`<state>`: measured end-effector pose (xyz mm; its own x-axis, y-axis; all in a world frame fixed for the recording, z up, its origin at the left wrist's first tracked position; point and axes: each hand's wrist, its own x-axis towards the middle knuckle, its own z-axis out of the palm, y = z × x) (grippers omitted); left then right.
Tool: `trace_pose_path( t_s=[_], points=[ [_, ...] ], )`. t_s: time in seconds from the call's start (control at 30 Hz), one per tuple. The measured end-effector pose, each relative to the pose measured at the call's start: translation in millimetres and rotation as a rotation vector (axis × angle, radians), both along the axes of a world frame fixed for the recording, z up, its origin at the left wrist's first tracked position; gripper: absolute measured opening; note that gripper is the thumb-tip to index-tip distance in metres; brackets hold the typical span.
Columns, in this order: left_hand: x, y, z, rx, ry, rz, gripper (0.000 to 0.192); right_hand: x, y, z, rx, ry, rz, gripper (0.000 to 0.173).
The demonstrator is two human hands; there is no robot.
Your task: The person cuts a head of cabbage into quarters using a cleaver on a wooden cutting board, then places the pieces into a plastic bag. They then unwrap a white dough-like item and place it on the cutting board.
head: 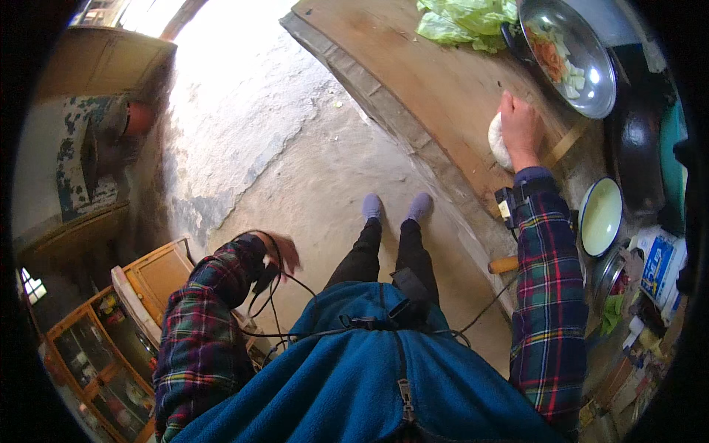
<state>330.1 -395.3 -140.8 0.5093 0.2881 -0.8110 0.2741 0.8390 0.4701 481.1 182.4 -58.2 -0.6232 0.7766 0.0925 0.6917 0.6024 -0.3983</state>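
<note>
A lump of pale dough (498, 145) rests on the large wooden board (443, 119) at the right. Over it is my right hand (522, 128), fingers curled and pressed against the dough; its fingertips are hidden. A wooden stick (566, 145) lies just right of that wrist. My left hand (285, 252) hangs above the floor, away from the board. It is blurred, with the fingers apart and nothing visible in them. Black cables loop around the left wrist. Beyond the dough stands a metal bowl (601, 72) holding cut orange and pale green vegetables.
Cabbage leaves (471, 27) lie at the board's far end. A white enamel bowl (601, 216) stands right of my right sleeve, with a printed package (659, 271) behind it. A wooden handle (503, 264) juts from under that sleeve. Wooden cabinets (99, 354) stand at the left.
</note>
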Motion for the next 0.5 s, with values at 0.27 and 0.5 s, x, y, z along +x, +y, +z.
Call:
trace_pose_path(
  t_s=[0.27, 0.5],
  points=[
    [-18, -55, -65, -0.074, 0.947, -0.017, 0.042, -1, -3, 7, 0.029, -0.068, -0.040, 0.049],
    [11, -96, -57, -0.363, 0.137, 1.203, 0.037, -1, -1, 7, -0.060, -0.071, -0.026, 0.050]
  ],
)
